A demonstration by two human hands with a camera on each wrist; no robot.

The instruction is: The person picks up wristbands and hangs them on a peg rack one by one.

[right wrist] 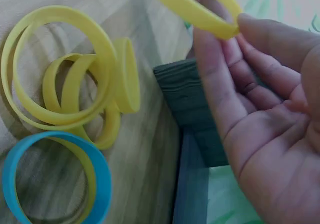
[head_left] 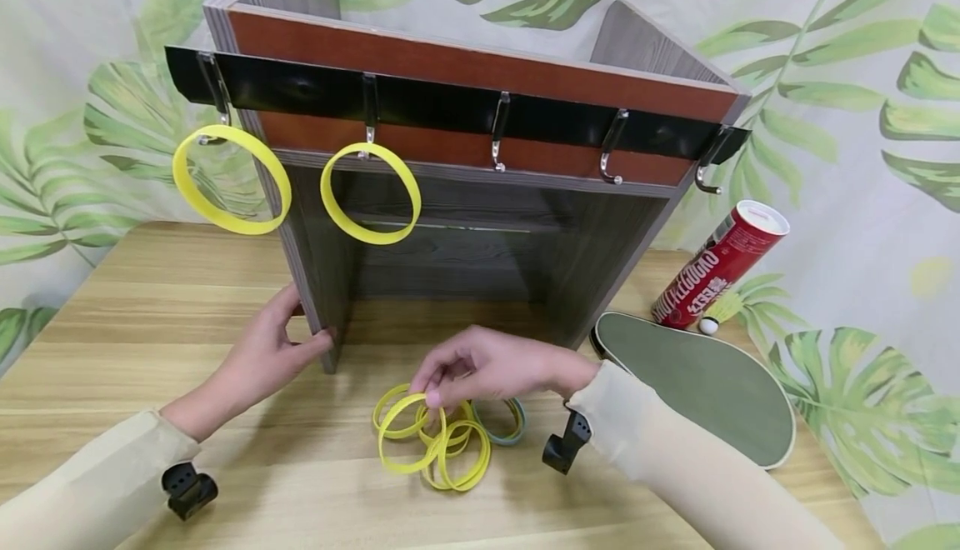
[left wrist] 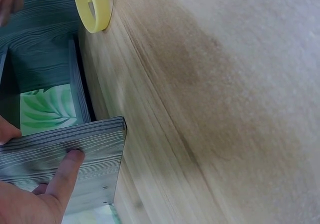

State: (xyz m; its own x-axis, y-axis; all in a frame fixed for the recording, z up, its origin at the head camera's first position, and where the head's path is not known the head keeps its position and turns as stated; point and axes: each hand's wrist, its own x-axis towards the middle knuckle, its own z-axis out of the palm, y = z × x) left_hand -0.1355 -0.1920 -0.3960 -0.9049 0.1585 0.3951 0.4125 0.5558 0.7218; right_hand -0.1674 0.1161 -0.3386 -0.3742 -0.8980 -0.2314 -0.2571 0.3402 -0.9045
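My right hand [head_left: 491, 362] pinches a yellow silicone band [right wrist: 192, 14] between thumb and fingers, just above the tabletop. Below it lies a loose pile of yellow bands [right wrist: 60, 15], with a blue-and-yellow band [right wrist: 103, 169] beside them. My left hand [head_left: 262, 358] grips the lower front edge of the grey wooden shelf unit [head_left: 322, 283], thumb on one side of the panel and fingers [left wrist: 65, 176] on the other. Two yellow bands hang from the black hook rail [head_left: 435, 104] across the unit's top: one band [head_left: 183, 175] on the leftmost hook, another band [head_left: 375, 237] on the second.
Three bare hooks [head_left: 498, 133] continue rightward along the rail. A red snack tube [head_left: 716, 267] stands tilted at the right, beside a shuttlecock [head_left: 712, 321] and a green-grey oval paddle [head_left: 697, 392]. Leaf-patterned cloth [head_left: 847, 158] hangs behind the wooden table [head_left: 150, 283].
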